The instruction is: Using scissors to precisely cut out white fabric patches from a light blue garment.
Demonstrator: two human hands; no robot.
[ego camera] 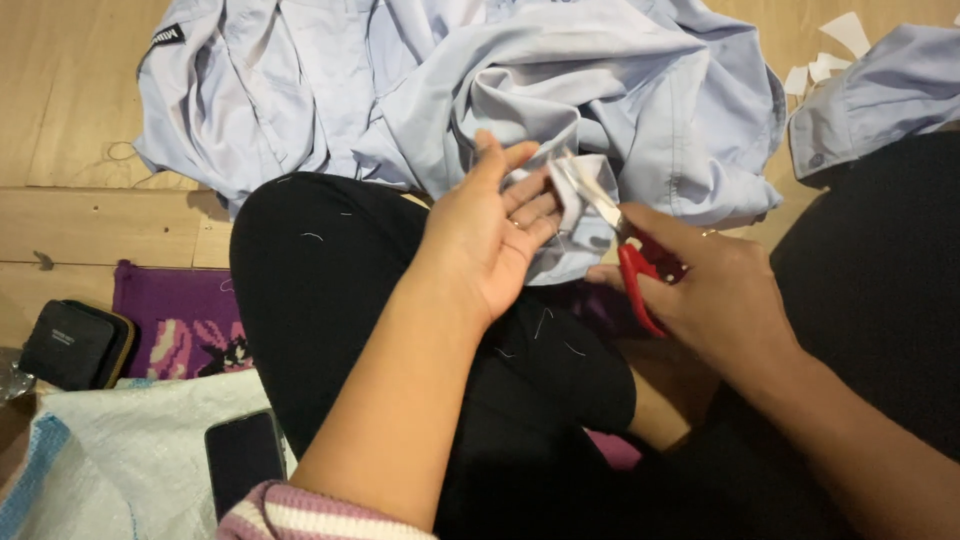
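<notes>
- left hand (492, 232) palm up, fingers loosely curled, pinching a folded edge of the pale blue cotton shirt (560, 90); the held fabric bit sits between the fingertips, right at the scissor blades
- right hand (715, 290) closed around the red plastic handles of the small metal-bladed scissors (612, 225); blades point up-left toward the left hand's fingertips and touch the fabric there; blades look slightly parted, hard to tell
- shirt heaped just beyond both hands, spreading left and right of them on the light wooden floor (70, 110)
- second pale blue garment piece (880, 90) well right of the right hand; small white paper scraps (830, 55) beside it
- person's black trousers (330, 290) under and below both hands; thread bits stuck on them
- purple patterned mat (185, 320) left of the left forearm; black zip pouch (75, 342) further left
- black phone (243, 460) lying on white woven sack (120, 450), below-left of the left arm; striped pink sleeve (300, 512) at the left elbow
</notes>
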